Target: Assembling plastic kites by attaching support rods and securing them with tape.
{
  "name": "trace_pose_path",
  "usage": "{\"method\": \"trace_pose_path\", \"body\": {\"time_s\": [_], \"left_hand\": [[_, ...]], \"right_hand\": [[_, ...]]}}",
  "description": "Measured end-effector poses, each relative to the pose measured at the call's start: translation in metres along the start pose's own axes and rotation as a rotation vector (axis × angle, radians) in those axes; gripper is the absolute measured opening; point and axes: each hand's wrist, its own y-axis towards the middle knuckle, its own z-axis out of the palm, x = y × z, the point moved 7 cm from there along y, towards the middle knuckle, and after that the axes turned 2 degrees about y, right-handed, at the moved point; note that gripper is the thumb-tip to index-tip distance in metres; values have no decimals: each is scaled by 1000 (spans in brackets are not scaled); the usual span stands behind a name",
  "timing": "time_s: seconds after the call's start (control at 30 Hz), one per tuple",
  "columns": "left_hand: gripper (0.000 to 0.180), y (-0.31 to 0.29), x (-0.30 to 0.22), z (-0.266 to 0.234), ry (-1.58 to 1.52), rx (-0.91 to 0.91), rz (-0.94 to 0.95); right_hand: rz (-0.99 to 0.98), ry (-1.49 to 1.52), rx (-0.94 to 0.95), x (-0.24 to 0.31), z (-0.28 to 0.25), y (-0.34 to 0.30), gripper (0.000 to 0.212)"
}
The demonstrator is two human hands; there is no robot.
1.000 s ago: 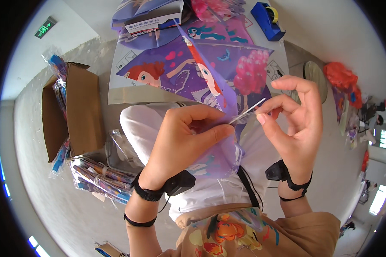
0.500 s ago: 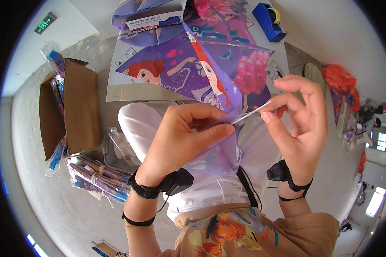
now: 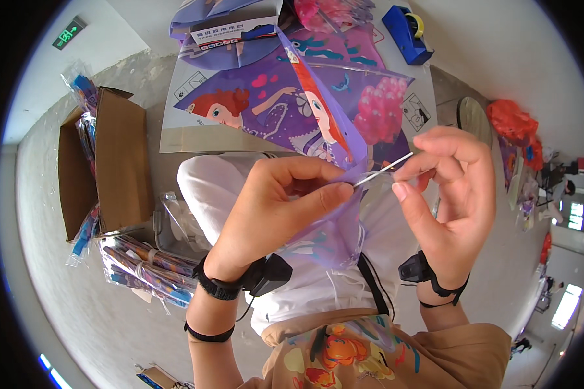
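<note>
My left hand (image 3: 292, 204) is closed, thumb and fingers pinching a gathered fold of a thin purple sheet (image 3: 328, 243) printed with a red-haired cartoon figure. A slim white stick (image 3: 392, 165) pokes out of this fold, its free end tilted up to the right. My right hand (image 3: 457, 185) is beside the stick, thumb and index fingertip nearly together on what looks like a thin clear strand running to the fold; the other fingers are curled loosely. The sheet's upper part stretches from my left hand to the table. Beneath it lies another purple printed sheet (image 3: 224, 111).
Ahead is a white table (image 3: 182, 133) holding a blue tape dispenser (image 3: 405, 35), a white box (image 3: 237, 29) and pink printed packets (image 3: 328, 13). An open cardboard box (image 3: 123, 162) stands at left, wrapped bundles (image 3: 146, 266) near it. A red plastic bag (image 3: 512, 123) lies at right.
The white stick's free end has tipped slightly up and right. My right thumb and index finger have shifted a little lower and away from the stick. My left hand keeps its hold.
</note>
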Motion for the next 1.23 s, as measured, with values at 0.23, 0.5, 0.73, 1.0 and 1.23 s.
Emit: {"method": "trace_pose_path", "body": {"time_s": [0.23, 0.5, 0.73, 1.0, 1.23], "left_hand": [[17, 0, -1, -1, -3, -29, 25], [11, -4, -11, 3, 87, -123, 156], [11, -11, -18, 5, 251, -300, 313], [12, -17, -28, 8, 387, -369, 449], [13, -17, -23, 7, 362, -331, 454]], "right_hand": [[-16, -33, 13, 3, 1, -1, 47], [-170, -302, 39, 18, 11, -1, 40], [-270, -356, 2, 20, 19, -4, 44], [-148, -97, -97, 4, 16, -10, 35], [-64, 4, -87, -9, 14, -12, 36]]}}
